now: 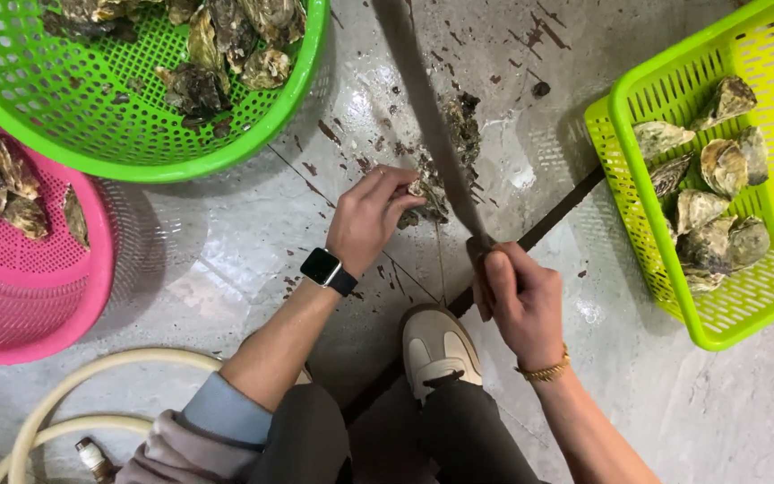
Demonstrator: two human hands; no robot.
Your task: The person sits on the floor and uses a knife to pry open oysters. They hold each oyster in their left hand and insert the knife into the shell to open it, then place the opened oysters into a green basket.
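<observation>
Pinning an oyster cluster [425, 199] to the wet floor [226, 260] with the left hand [371, 215]: grip pressed together, fingertips pinching the near edge of the shell. Right hand [520, 300] is wrapped tight round the handle of a long dark blade [432, 134], whose flat runs up past the cluster's right side and looks to be touching it. Landmark is that cluster: round green basket [136, 143] with more oysters up and to its left, pink basket [38, 296] farther left, rectangular lime basket [718, 332] of cleaner-looking shells well to its right, white shoe [439, 345] just below it, pale hose [55, 403] at lower left. Handling, as a judgement: shell is rigid, rough and sharp-edged, dense for its bulk, likely slick with mud and water, and brittle at the thin frilled lip. Best hold is on the thick, cupped body, fingers kept off the side the blade meets. Shell fragments and dark grit lie scattered around the cluster, so footing and hold are both dirty. Smartwatch [326, 267] on left wrist, gold bracelet [544, 369] on right.
</observation>
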